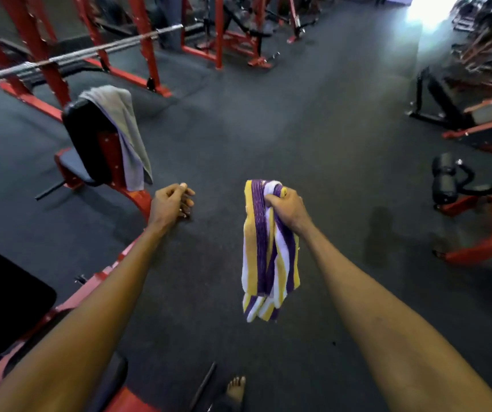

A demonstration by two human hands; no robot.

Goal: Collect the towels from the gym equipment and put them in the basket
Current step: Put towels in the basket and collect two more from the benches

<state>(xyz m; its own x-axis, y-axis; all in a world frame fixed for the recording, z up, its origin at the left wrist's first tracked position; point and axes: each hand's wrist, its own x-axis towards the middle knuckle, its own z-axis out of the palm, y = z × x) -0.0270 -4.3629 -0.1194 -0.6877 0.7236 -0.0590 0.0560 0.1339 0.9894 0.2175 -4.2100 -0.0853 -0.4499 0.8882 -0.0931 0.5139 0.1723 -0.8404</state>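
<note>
A dark rubber gym floor (313,144) fills most of the view, ringed by red steel racks and machines. To the left a red-framed seat with a black padded backrest (85,138) stands just beside the left hand, and a long steel barbell (90,50) is racked behind it. A plain grey towel (126,129) is draped over the top of that backrest and hangs down its right side, its lower edge near the left hand. No basket can be seen anywhere in the view.

A folded terry towel striped in purple, yellow and white (268,254) is held in the air over the floor, well apart from any equipment. It is gripped at its upper end and the rest hangs free below the fist.

Several slips could be expected from here. The striped towel is held by one bunched end only, so a loosened grip while the other towel is reached for could let it drop. The grey towel could snag on the backrest frame if pulled sideways rather than lifted. A bare foot (236,388) is seen close to a dark bar lying on the floor, where a stumble could be caused.

The right hand (288,208) is closed in a fist around the striped towel, arm extended forward. The left hand (172,203) is extended too, empty, its fingers loosely curled with thumb resting on them.
</note>
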